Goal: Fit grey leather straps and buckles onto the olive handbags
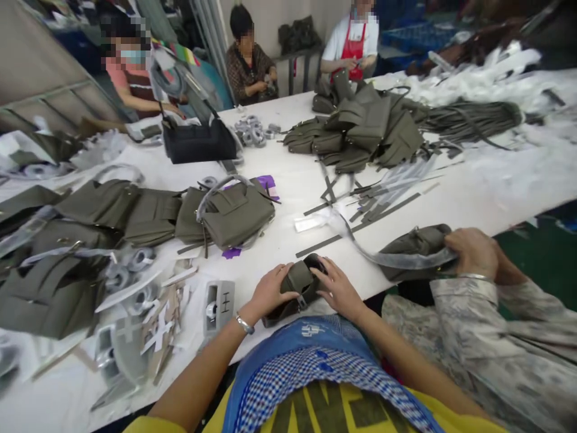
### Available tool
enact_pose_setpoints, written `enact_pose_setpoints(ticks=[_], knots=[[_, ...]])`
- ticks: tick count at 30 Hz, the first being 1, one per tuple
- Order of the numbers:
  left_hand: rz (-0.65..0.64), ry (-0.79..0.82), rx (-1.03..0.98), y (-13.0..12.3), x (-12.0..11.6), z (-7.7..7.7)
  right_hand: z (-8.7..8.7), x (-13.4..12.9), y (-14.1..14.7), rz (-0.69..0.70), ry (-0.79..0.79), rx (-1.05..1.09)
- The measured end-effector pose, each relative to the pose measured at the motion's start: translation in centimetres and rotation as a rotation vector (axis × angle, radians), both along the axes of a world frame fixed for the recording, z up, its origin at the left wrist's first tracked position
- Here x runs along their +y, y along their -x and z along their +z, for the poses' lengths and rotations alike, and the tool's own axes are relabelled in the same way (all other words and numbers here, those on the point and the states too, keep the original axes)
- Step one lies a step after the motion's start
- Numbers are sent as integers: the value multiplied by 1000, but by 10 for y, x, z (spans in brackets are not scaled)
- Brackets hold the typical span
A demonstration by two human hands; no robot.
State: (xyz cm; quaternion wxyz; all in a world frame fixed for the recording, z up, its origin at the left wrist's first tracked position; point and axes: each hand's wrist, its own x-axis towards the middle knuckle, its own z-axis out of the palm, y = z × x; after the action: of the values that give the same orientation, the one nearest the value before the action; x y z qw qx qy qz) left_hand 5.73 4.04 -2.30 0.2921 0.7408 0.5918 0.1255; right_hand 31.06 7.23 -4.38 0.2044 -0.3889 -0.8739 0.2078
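A small olive-green handbag (298, 278) rests at the table's near edge, right against my blue apron. My left hand (273, 290) grips its left side, thumb along the front near a small metal fitting. On the opposite side, my right hand (339, 285) holds the bag by its upper rim, with the fingers curled at the dark opening. The bag's underside is hidden. Beyond my hands stands another olive handbag (238, 213) with a plastic-wrapped handle, on a bit of purple material. Left of my left wrist lies a grey tape dispenser (219, 307) marked "H".
At right, a co-worker's hands (473, 252) hold an olive bag (417, 243) with a wrapped strap. Olive bags (360, 126) are heaped at the back, more (58, 282) at left. A black bag (198, 141), loose strips (383, 207) and card scraps (164, 325) lie about. Several people sit opposite.
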Motion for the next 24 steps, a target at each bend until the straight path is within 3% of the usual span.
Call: enact_pose_setpoints(ticks=[4,8,10,14,18,24], knots=[[80,35,38,10,17,-1,-1,-9,-2,-18,-28,-5],[192,8,107,11,30,-3,0,-25,-15,38,29,70],[195,26,107,6,31,-2,0,-35,-20,-1,74,113],[89,104,87,-6,16,1,-2,-51,-21,-174,152,225],[-24,-8,15,-19,-10,-6,-1,-56,-15,-322,178,324],[-152,-43,115,-35,-22,-29,8,-48,-12,-204,211,199]])
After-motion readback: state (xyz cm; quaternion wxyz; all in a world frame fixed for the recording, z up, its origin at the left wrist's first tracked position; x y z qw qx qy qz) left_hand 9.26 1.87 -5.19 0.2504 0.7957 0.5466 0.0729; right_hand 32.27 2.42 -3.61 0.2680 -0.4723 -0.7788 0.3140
